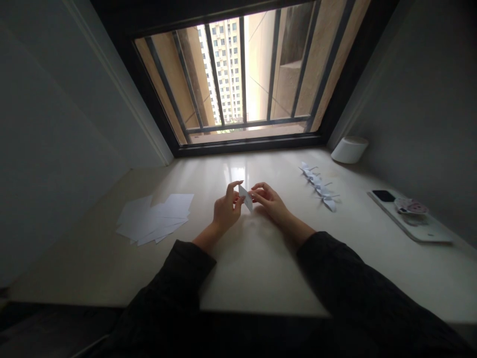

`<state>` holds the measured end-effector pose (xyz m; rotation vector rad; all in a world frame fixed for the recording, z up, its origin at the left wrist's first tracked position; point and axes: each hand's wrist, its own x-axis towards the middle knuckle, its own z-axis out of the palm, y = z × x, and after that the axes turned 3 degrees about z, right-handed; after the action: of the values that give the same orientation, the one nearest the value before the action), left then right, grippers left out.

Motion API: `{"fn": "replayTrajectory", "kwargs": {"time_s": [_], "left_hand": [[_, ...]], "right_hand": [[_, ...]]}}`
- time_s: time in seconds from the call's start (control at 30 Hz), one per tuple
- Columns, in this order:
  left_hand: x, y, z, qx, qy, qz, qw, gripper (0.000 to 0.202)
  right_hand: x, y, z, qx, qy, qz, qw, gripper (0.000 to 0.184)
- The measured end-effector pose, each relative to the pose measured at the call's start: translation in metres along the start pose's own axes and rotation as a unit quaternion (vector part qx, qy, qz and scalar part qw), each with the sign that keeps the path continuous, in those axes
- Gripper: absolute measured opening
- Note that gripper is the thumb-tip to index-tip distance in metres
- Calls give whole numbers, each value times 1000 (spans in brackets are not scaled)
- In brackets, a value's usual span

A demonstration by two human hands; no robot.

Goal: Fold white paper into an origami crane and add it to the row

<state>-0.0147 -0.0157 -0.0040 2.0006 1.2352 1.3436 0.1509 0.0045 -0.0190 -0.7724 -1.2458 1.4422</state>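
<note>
My left hand (226,208) and my right hand (269,200) meet over the middle of a pale sill-like table (253,263). Both pinch a small folded piece of white paper (245,197) held between them, a little above the surface. Fingers of each hand are closed on the paper's edges. Dark sleeves cover both forearms.
A loose spread of white paper sheets (154,218) lies at the left. A row of several folded paper figures (319,186) runs at the right. Further right lie a phone (410,215) and a white round container (349,149). A barred window (246,79) stands behind.
</note>
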Motion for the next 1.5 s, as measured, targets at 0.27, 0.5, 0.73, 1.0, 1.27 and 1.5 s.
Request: {"fn": "replayTrajectory", "kwargs": {"time_s": [0.27,0.5,0.73,1.0,1.27,1.5], "left_hand": [[0,-3,5,-72,12,-50,996,46],[5,-11,10,-217,-23,-185,958,36],[8,-14,5,-218,-40,-219,950,33],[8,-12,6,-250,-25,-211,945,36],[7,-3,7,-238,-4,-101,966,31],[5,2,8,-239,26,-108,965,21]], "right_hand": [[-1,1,-6,-81,27,2,996,32],[-2,3,-4,-59,76,-25,995,38],[-1,-3,-7,-175,5,-106,979,26],[-1,1,-9,-152,36,-68,985,31],[-1,3,-4,-77,93,-39,992,30],[-4,-4,3,-28,106,-46,993,13]]}}
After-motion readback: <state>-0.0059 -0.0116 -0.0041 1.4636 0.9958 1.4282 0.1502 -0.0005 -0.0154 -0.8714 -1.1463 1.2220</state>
